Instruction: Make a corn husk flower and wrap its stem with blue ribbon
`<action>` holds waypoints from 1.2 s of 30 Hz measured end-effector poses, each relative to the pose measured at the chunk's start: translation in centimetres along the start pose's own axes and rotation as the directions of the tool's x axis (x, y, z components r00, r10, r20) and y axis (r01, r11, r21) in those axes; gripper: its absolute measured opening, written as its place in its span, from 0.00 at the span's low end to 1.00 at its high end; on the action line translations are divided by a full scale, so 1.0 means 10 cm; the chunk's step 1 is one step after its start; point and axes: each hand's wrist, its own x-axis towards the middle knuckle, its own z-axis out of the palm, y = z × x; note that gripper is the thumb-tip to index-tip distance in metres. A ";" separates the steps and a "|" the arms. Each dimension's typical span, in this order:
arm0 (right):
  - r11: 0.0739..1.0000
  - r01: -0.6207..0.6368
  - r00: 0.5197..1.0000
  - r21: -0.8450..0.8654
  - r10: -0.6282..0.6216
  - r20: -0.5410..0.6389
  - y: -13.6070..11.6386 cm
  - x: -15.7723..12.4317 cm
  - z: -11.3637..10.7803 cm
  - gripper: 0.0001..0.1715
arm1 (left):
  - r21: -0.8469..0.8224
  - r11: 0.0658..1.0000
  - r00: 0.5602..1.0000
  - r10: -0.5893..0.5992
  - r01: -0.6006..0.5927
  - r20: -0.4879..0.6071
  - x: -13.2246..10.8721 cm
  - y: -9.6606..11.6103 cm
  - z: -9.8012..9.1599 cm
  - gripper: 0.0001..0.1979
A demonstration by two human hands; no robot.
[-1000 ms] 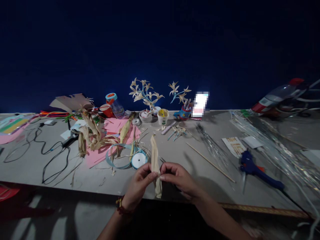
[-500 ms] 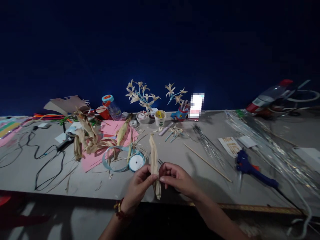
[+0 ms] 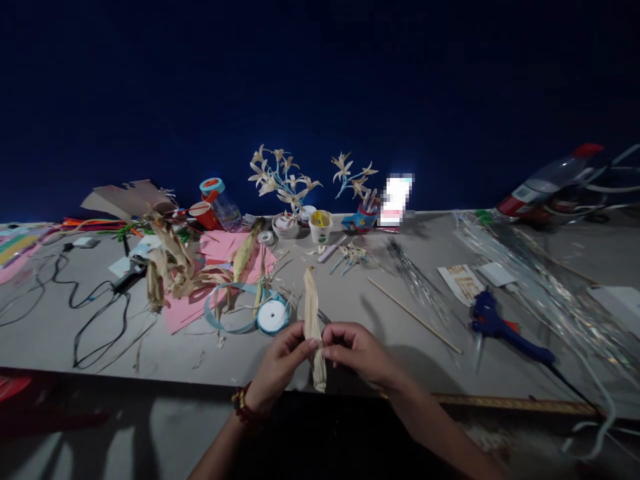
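Observation:
A long pale strip of dried corn husk stands upright near the table's front edge. My left hand pinches its lower part from the left. From the right, my right hand pinches the same spot, fingertips almost meeting those of the left. The husk's lower end hangs below both hands. A blue ribbon spool lies just left of my hands, with loose ribbon curling from it.
Dried husks lie on pink paper at left, beside black cables. A blue glue gun, a wooden stick and thin wires lie right. Husk flowers in cups stand at the back.
Both hands keep their pinch on the husk and have shifted only slightly; the view has drifted a little.

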 end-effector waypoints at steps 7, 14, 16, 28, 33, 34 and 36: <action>0.999 0.019 1.000 -0.030 -0.019 -0.024 0.03 -0.01 -0.03 0.17 | 0.086 0.996 0.998 0.018 -0.023 0.055 0.02 0.07 0.02 0.13; 0.976 0.116 0.992 -0.183 -0.123 -0.025 0.01 -0.03 -0.07 0.13 | 0.106 0.994 0.997 -0.016 0.007 0.079 0.00 0.10 0.01 0.12; 0.968 0.137 0.989 -0.212 -0.146 -0.027 0.03 -0.04 -0.07 0.13 | 0.125 0.992 0.997 -0.013 0.004 0.073 0.00 0.10 0.01 0.11; 0.720 0.152 0.934 -0.677 -0.328 -0.139 0.10 -0.06 0.01 0.06 | 0.124 0.992 0.998 -0.030 0.022 0.064 -0.11 0.13 0.01 0.12; 0.578 0.034 0.837 -0.815 -0.462 -0.294 0.11 -0.09 -0.28 0.07 | -0.060 0.998 0.975 0.044 -0.032 0.219 -0.28 0.18 -0.19 0.17; 0.555 -0.028 0.798 -0.831 -0.488 -0.353 0.11 -0.12 -0.40 0.08 | -0.143 0.985 0.956 0.131 -0.096 0.263 -0.30 0.19 -0.26 0.19; 0.547 -0.150 0.724 -0.824 -0.507 -0.468 0.09 -0.20 -0.65 0.11 | -0.262 0.938 0.906 0.302 -0.227 0.297 -0.35 0.25 -0.42 0.21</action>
